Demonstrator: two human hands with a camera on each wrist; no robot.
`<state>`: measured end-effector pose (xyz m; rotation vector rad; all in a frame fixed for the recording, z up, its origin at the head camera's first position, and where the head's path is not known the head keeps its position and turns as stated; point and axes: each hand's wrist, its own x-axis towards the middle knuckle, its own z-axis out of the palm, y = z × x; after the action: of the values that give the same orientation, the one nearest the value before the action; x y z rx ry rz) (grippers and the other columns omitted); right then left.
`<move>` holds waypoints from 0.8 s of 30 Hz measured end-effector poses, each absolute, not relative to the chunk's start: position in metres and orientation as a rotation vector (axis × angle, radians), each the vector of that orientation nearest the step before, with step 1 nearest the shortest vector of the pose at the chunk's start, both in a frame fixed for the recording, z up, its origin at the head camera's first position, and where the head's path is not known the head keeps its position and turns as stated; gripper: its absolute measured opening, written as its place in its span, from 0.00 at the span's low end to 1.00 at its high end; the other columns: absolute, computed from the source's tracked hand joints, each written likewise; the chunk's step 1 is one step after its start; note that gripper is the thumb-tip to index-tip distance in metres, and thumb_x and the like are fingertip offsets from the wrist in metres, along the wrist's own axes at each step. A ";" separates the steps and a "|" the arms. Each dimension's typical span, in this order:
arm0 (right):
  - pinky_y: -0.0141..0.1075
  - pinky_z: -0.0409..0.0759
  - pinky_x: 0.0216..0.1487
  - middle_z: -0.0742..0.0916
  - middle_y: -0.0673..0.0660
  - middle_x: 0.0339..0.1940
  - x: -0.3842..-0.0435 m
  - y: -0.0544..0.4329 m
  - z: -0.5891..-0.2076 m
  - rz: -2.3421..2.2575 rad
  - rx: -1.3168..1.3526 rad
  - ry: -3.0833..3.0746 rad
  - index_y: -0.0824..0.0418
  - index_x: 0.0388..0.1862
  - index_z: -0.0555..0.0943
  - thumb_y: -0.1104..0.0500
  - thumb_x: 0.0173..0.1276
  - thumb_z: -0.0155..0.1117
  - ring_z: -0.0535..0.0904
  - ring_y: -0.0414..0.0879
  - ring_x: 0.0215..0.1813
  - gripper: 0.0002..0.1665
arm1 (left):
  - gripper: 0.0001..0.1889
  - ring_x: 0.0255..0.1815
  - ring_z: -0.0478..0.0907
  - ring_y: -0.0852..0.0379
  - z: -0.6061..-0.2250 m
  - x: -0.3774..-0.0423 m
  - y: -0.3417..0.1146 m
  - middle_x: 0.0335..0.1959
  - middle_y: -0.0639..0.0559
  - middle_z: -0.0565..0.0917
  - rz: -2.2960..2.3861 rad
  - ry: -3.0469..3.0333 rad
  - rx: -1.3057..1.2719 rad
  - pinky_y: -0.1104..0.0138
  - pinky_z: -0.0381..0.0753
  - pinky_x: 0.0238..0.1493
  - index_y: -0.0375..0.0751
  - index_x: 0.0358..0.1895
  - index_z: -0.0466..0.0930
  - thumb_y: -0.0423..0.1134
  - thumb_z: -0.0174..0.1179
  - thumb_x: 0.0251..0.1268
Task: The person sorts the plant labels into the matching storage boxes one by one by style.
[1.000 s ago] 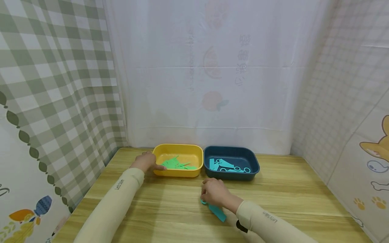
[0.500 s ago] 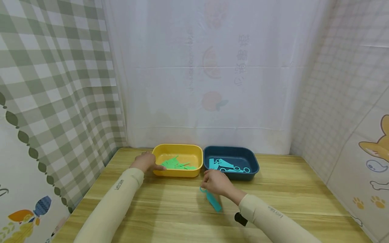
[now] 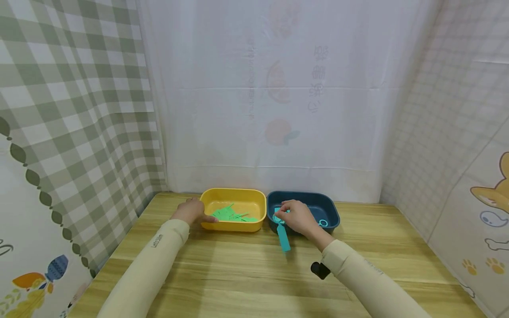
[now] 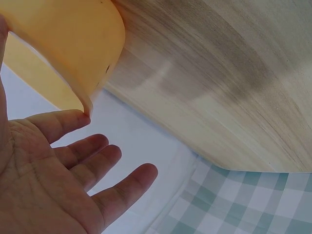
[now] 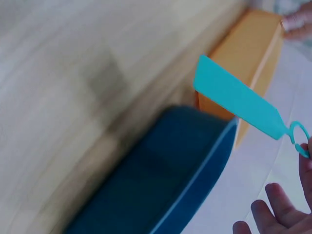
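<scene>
My right hand [image 3: 299, 217] pinches a teal plastic tag [image 5: 239, 100] by its ring; the flat blade hangs down. In the head view the tag overlaps the front wall of the navy bin [image 3: 323, 201], where more teal tags [image 3: 323, 223] lie, partly hidden by the hand. The right wrist view shows the other fingers spread loosely. My left hand [image 3: 191, 212] is at the left end of the yellow bin [image 3: 238, 226], index fingertip on the rim and thumb along the front, the remaining fingers loosely extended. Thin green strips [image 3: 227, 214] lie in that bin.
Both bins stand side by side at the back of the wooden table [image 3: 230, 274], close to a white curtain [image 3: 222, 132]. A checked cloth [image 3: 87, 110] hangs on the left, and a printed sheet [image 3: 449, 154] closes off the right.
My right hand has lifted the teal tag from the table and carried it forward and slightly right, up to the navy bin. The left hand has stayed at the yellow bin.
</scene>
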<state>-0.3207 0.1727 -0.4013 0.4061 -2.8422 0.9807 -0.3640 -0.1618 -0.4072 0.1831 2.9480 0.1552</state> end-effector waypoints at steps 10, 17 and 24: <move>0.42 0.71 0.38 0.79 0.64 0.64 -0.343 0.213 -0.386 1.292 -0.037 -2.738 0.63 0.48 0.86 0.50 0.76 0.58 0.75 0.57 0.54 0.19 | 0.39 0.53 0.74 0.37 -0.407 -0.364 -0.161 0.58 0.24 0.73 0.142 2.953 0.191 0.45 0.78 0.50 0.27 0.43 0.84 0.69 0.64 0.56; 0.50 0.75 0.51 0.83 0.64 0.58 -0.351 0.238 -0.390 1.219 -0.197 -2.627 0.65 0.52 0.85 0.50 0.77 0.55 0.76 0.59 0.57 0.22 | 0.38 0.59 0.71 0.32 -0.407 -0.363 -0.160 0.62 0.22 0.70 0.137 2.953 0.189 0.43 0.76 0.53 0.28 0.42 0.84 0.68 0.64 0.56; 0.49 0.74 0.44 0.85 0.65 0.50 -0.352 0.255 -0.401 1.126 -0.180 -2.690 0.67 0.47 0.85 0.53 0.77 0.55 0.76 0.59 0.50 0.19 | 0.35 0.60 0.71 0.31 -0.407 -0.364 -0.161 0.61 0.22 0.72 0.120 2.953 0.190 0.43 0.76 0.54 0.31 0.38 0.84 0.67 0.64 0.57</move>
<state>-0.3518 0.2549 -0.4015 -0.1797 -2.6904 1.1261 -0.3639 -0.1609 -0.4074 0.1897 2.9531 0.1204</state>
